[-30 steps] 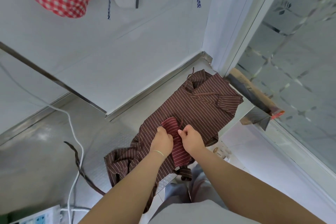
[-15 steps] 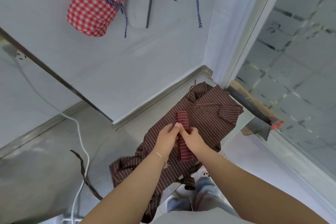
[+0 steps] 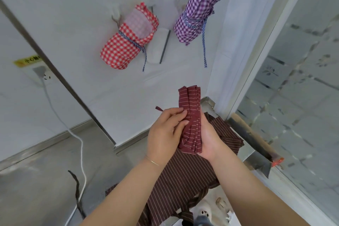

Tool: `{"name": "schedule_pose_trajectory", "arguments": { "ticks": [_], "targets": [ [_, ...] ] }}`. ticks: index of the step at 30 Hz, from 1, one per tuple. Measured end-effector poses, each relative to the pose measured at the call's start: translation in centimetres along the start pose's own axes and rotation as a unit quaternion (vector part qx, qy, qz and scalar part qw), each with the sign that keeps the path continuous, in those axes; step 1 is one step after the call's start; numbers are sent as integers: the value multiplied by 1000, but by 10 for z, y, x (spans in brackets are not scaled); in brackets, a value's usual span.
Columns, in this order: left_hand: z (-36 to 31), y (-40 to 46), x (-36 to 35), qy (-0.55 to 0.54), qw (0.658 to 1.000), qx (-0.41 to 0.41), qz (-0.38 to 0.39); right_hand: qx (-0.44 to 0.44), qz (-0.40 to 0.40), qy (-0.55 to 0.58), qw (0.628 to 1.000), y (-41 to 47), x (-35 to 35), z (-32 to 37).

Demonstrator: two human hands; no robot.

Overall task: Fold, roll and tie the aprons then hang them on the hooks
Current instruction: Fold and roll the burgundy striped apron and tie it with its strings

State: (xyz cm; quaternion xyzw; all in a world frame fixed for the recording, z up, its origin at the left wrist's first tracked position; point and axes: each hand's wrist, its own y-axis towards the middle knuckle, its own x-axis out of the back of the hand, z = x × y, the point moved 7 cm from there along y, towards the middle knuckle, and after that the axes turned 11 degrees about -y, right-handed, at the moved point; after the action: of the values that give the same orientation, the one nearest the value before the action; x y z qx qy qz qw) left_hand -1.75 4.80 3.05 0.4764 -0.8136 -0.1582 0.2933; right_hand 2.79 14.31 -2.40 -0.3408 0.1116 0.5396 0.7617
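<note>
Together, both hands (image 3: 166,130) around striped strap (image 3: 190,119).

A single wide-angle view came from the person's head, looking forward and down along both forearms, with the left hand (image 3: 163,132) and right hand (image 3: 209,139) close below the lens at mid-frame. It faced a white wall (image 3: 77,14) tilted steeply by the lens, reaching up to two rolled bundles hung there and down to the steel counter (image 3: 36,189). A frosted glass panel (image 3: 297,82) filled the right edge, and no second view overlapped it.
</note>
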Motion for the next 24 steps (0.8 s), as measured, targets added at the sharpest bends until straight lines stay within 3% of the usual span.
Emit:
{"name": "schedule_pose_trajectory", "arguments": {
  "ticks": [8,11,13,16,20,24],
  "targets": [
    [-62,70,29,72,992,-87,51,77,-78,-131,985,-9,-28,70],
    [-92,103,48,93,986,-119,73,136,-49,-211,967,-21,-60,113],
    [-112,123,61,109,980,-149,69,181,12,-253,950,-30,-89,140],
    [-139,149,83,123,972,-196,35,260,71,-307,913,-40,-127,178],
    [-158,180,116,158,960,-226,-57,332,76,-334,879,-40,-166,222],
    [-175,203,148,126,948,-252,-148,375,69,-356,853,-33,-205,254]
  ]
}}
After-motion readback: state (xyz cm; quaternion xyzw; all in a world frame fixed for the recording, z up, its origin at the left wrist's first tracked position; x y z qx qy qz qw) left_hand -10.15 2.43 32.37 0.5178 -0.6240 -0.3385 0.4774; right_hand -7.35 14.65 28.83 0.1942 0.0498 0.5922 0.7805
